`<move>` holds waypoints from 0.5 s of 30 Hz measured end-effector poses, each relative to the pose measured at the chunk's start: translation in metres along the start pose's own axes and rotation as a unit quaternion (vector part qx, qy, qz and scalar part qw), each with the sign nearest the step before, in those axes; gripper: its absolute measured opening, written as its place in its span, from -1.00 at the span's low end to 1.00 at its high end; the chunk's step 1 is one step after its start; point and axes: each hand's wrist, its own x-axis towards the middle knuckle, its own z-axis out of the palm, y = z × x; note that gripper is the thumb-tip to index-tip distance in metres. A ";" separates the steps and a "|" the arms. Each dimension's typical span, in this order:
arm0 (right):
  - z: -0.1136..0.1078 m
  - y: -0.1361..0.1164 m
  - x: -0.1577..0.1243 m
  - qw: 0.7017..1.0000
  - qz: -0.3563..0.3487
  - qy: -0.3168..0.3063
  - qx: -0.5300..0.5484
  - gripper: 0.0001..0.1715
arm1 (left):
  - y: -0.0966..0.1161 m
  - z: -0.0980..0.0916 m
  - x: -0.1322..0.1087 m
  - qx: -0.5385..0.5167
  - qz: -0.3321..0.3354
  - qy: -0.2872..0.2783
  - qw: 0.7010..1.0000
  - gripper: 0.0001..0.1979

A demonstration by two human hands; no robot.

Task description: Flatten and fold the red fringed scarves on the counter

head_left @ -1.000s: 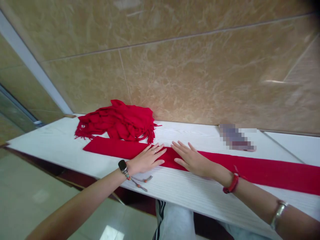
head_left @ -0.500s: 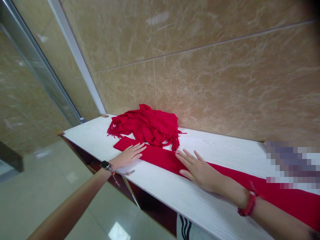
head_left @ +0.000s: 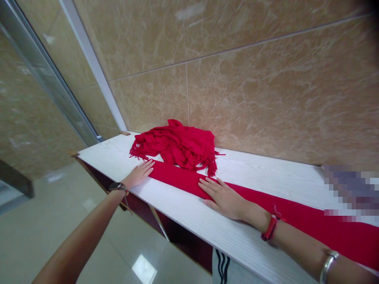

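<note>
A long red cloth strip (head_left: 174,176), flat and smooth, lies along the white cabinet top and runs off the right edge of view. My left hand (head_left: 139,173) rests flat on its far left end, fingers stretched out. Further right, my right hand (head_left: 223,197) presses flat on the same strip with its fingers extended. Neither hand grips anything. Behind the strip, against the wall, sits a crumpled red scarf (head_left: 177,144) with fringed ends. The fringe hangs close to the strip's upper edge.
The white cabinet top (head_left: 260,163) meets a marbled tile wall (head_left: 266,90). Dark open compartments (head_left: 183,236) lie below its front edge. A blurred-out patch (head_left: 352,193) covers something at the right. Grey striped clothing (head_left: 222,264) shows at the bottom, and shiny floor (head_left: 97,236) at the left.
My left hand has slid left to the end of the strip. My right hand has also shifted slightly left along the cloth. The view has moved a little.
</note>
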 end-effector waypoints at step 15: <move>-0.018 0.042 -0.153 0.980 0.038 0.058 -0.185 -0.49 | 0.100 -0.052 -0.010 0.008 0.245 -0.056 0.968 -0.32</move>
